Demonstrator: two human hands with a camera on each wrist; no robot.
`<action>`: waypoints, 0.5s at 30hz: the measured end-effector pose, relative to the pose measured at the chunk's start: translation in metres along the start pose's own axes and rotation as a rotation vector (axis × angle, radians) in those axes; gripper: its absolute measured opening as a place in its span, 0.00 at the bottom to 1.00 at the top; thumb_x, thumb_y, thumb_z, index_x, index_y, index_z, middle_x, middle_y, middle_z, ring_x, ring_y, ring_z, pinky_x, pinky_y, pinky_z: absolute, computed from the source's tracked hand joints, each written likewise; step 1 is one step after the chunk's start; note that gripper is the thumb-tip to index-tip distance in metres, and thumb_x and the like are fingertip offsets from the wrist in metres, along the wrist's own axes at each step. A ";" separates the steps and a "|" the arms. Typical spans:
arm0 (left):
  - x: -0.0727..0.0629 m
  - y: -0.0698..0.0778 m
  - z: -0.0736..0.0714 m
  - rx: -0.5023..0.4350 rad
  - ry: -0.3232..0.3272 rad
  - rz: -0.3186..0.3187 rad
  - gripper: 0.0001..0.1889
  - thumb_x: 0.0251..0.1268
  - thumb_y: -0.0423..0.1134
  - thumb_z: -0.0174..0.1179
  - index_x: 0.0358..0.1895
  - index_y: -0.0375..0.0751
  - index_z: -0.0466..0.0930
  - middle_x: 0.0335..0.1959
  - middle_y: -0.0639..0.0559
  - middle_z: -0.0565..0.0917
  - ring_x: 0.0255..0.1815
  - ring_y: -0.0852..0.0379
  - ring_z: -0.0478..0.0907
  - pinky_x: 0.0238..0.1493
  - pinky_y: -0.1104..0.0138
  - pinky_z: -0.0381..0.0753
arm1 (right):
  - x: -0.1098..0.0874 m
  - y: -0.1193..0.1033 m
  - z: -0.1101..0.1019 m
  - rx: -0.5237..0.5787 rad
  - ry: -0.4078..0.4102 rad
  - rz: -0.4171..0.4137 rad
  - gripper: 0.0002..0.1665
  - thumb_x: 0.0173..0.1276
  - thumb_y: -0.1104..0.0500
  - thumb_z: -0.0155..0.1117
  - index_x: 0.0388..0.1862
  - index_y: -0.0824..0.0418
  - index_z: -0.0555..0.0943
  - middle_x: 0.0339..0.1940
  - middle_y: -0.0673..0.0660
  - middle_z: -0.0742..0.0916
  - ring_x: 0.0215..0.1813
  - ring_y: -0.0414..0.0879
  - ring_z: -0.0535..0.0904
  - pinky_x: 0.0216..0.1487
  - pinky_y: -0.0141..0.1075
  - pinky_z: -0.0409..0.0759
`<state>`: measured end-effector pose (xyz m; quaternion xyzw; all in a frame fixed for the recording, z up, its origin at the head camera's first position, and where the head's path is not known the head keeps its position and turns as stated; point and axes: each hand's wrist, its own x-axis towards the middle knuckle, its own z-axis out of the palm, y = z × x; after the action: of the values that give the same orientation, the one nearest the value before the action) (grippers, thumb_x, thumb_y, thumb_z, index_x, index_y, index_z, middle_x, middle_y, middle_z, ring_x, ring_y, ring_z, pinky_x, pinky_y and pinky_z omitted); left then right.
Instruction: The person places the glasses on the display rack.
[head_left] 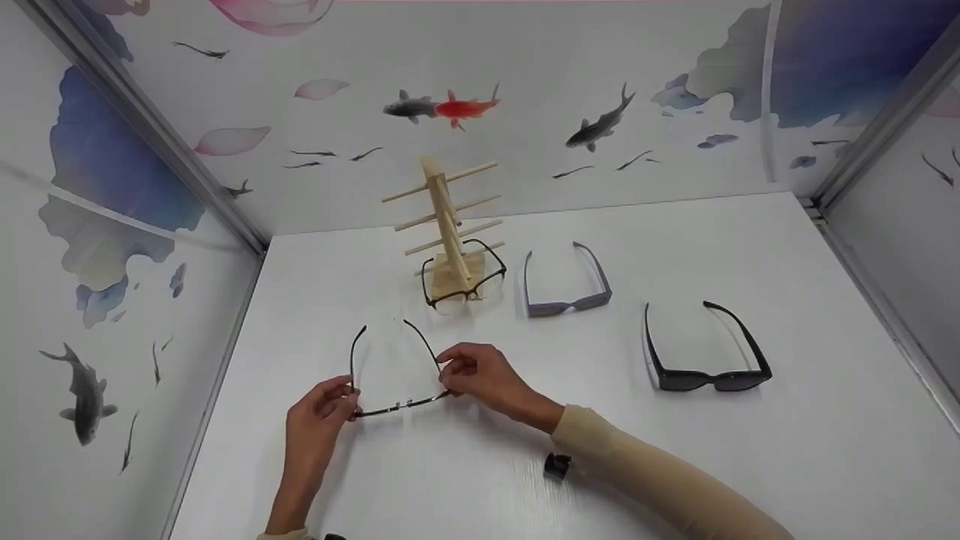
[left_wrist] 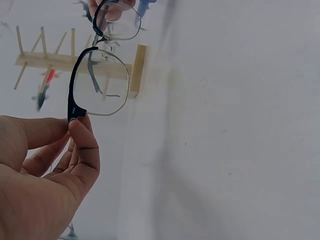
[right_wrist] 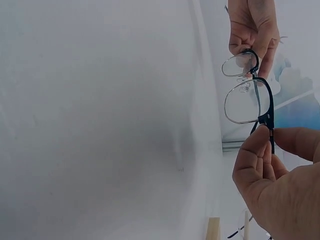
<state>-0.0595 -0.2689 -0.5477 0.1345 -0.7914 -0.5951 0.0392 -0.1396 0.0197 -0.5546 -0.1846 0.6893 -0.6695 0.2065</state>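
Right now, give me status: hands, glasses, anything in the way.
Left hand and right hand pinching opposite ends of clear-lensed glasses. Temples unfolded. Wooden stand beyond, dark-framed pair around its lower part, possibly in the way.

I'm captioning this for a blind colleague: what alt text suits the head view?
A person's left hand and right hand hold dark-framed glasses by either side over a white table. Behind stands a wooden rack with another pair at its lower end; purple glasses and black sunglasses lie farther right.
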 end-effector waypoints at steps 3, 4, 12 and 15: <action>-0.001 0.002 -0.001 -0.019 0.009 0.012 0.17 0.79 0.26 0.65 0.66 0.30 0.84 0.53 0.34 0.87 0.42 0.53 0.89 0.45 0.68 0.89 | 0.000 -0.004 0.001 -0.035 0.009 -0.026 0.18 0.75 0.70 0.67 0.62 0.67 0.85 0.49 0.74 0.90 0.44 0.50 0.89 0.48 0.41 0.91; -0.001 0.003 -0.002 -0.023 0.013 0.017 0.17 0.78 0.26 0.65 0.65 0.30 0.84 0.52 0.34 0.87 0.42 0.54 0.89 0.45 0.68 0.89 | 0.000 -0.005 0.001 -0.045 0.013 -0.032 0.18 0.75 0.70 0.67 0.62 0.66 0.86 0.49 0.72 0.90 0.44 0.50 0.89 0.48 0.43 0.91; -0.001 0.008 -0.001 -0.064 0.022 0.052 0.16 0.79 0.26 0.64 0.66 0.30 0.84 0.55 0.32 0.87 0.43 0.54 0.89 0.46 0.70 0.89 | -0.001 -0.012 0.001 -0.055 0.070 -0.075 0.19 0.76 0.69 0.68 0.63 0.64 0.86 0.47 0.66 0.91 0.45 0.45 0.88 0.51 0.57 0.91; -0.002 0.013 0.000 -0.083 0.020 0.078 0.16 0.79 0.25 0.65 0.65 0.32 0.85 0.54 0.32 0.87 0.44 0.53 0.89 0.46 0.69 0.89 | -0.003 -0.015 -0.001 -0.041 0.096 -0.089 0.19 0.76 0.69 0.68 0.64 0.65 0.86 0.48 0.67 0.91 0.46 0.47 0.88 0.52 0.60 0.90</action>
<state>-0.0598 -0.2651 -0.5355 0.1078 -0.7701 -0.6241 0.0758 -0.1382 0.0212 -0.5393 -0.1869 0.7029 -0.6720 0.1395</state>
